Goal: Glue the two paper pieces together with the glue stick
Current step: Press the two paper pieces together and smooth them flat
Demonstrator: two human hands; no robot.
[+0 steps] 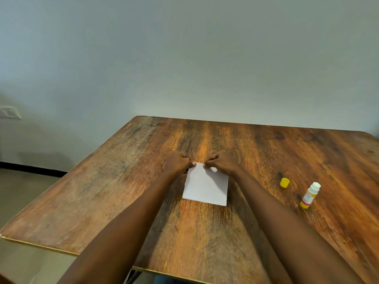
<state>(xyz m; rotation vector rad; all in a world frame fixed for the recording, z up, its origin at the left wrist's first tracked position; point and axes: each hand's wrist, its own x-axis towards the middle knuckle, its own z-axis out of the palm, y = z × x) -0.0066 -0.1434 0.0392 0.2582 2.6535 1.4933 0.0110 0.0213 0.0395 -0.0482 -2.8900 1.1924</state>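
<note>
White paper (206, 186) lies flat on the wooden table (123, 181) in the middle of the head view. It looks like one piece stacked on another, since a thin second edge shows along the near left side. My left hand (176, 163) has its fingers curled at the paper's far left corner. My right hand (222, 161) pinches the far edge beside it. The glue stick (309, 195) lies uncapped to the right, white tip pointing away. Its yellow cap (284, 182) sits apart, a little left of it.
The table's far edge meets a plain pale wall. The table's left edge drops to the floor. A wall socket (9, 112) is at the far left.
</note>
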